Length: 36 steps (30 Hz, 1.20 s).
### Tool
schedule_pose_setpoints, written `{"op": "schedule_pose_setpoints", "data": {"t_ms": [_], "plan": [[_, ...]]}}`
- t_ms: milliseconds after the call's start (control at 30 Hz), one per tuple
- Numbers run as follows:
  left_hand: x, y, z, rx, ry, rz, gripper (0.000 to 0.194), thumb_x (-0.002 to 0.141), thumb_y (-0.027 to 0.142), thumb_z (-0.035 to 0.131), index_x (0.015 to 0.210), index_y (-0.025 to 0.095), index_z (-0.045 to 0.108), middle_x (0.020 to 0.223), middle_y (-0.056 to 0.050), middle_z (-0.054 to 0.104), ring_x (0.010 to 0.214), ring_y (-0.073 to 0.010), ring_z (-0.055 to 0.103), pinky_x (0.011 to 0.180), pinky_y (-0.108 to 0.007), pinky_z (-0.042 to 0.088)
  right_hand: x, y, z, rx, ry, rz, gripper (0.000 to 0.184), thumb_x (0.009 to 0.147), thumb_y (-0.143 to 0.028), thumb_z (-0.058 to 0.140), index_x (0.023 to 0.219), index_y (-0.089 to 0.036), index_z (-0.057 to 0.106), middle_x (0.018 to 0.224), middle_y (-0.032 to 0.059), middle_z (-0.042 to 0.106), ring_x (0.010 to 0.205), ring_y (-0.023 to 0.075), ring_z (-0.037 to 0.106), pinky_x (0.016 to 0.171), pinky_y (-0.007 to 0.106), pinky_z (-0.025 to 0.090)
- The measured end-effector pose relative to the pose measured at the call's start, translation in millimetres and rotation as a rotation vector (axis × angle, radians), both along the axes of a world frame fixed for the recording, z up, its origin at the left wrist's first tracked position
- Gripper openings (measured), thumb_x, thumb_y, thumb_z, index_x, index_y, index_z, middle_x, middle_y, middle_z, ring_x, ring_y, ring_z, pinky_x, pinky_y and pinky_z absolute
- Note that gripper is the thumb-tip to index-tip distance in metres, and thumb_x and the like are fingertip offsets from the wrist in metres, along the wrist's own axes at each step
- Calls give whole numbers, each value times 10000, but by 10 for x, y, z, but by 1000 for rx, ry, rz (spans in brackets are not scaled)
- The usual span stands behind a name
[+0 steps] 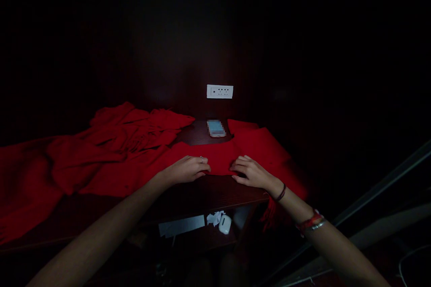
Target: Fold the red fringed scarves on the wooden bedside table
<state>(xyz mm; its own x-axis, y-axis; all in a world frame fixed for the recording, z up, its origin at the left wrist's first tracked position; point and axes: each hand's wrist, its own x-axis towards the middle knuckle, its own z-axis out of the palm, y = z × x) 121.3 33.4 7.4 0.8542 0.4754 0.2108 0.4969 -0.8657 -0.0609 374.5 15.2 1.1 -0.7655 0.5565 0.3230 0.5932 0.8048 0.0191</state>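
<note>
A long red scarf (220, 154) with fringed ends lies across a dark wooden tabletop. Its middle stretch is flat and narrow between my hands. The near edge of this stretch is pinched by my left hand (189, 168), which wears a ring, and its fingers are curled closed. A short way to the right, my right hand (249, 171) grips the same edge with bent fingers. To the left the red cloth (124, 143) lies heaped and wrinkled; whether it is all one piece I cannot tell. On the right, wider cloth and a fringe hang over the table's end.
A phone (216, 128) lies behind the scarf, below a white wall socket (220, 91). Under the tabletop, a shelf holds a white earbud case (225, 224), crumpled paper (214, 218) and a pale flat strip (182, 226). The surroundings are very dark.
</note>
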Motion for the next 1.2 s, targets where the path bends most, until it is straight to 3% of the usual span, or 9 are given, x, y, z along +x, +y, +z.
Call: {"op": "schedule_pose_setpoints", "data": {"t_ms": [167, 333, 567, 900, 1033, 1200], "plan": [[2, 31, -17, -38, -9, 8, 142, 804, 228, 402, 868, 209, 528, 858, -9, 517, 782, -129, 489, 671, -201, 348, 5, -5, -20, 52, -9, -13, 289, 779, -348, 410, 962, -161, 534, 830, 59, 550, 804, 157, 445, 766, 310, 297], [-14, 67, 4, -105, -40, -7, 214, 812, 338, 388, 817, 186, 538, 770, -7, 521, 728, -120, 492, 652, -195, 346, 12, 12, -39, 107, -44, -22, 236, 806, -259, 355, 887, -172, 559, 780, 54, 547, 756, 146, 442, 725, 290, 297], [2, 42, 9, -46, -60, -18, 197, 827, 240, 350, 827, 176, 536, 796, -16, 526, 723, -115, 492, 661, -197, 349, 25, 39, -61, 156, -47, -48, 216, 808, -225, 359, 873, -169, 557, 775, 54, 545, 770, 142, 438, 728, 279, 290], [45, -45, 38, -28, 27, -68, 114, 777, 211, 443, 834, 198, 541, 737, 12, 542, 678, -102, 502, 615, -176, 346, 63, 39, -61, 171, -32, -65, 211, 810, -239, 374, 874, -173, 564, 777, 45, 547, 762, 132, 439, 721, 268, 292], [83, -71, 15, 76, 56, -23, 218, 793, 373, 411, 852, 198, 528, 799, 1, 545, 725, -120, 513, 616, -194, 353, 79, 39, -59, 185, -46, -69, 225, 818, -215, 357, 879, -175, 570, 782, 48, 546, 757, 131, 443, 706, 260, 300], [206, -113, -54, 219, 77, 55, 267, 804, 410, 365, 871, 199, 513, 857, -13, 550, 770, -141, 520, 630, -218, 363, 74, 18, -43, 243, -50, -118, 247, 835, -227, 330, 927, -164, 550, 778, 47, 550, 748, 132, 445, 699, 255, 309]]}}
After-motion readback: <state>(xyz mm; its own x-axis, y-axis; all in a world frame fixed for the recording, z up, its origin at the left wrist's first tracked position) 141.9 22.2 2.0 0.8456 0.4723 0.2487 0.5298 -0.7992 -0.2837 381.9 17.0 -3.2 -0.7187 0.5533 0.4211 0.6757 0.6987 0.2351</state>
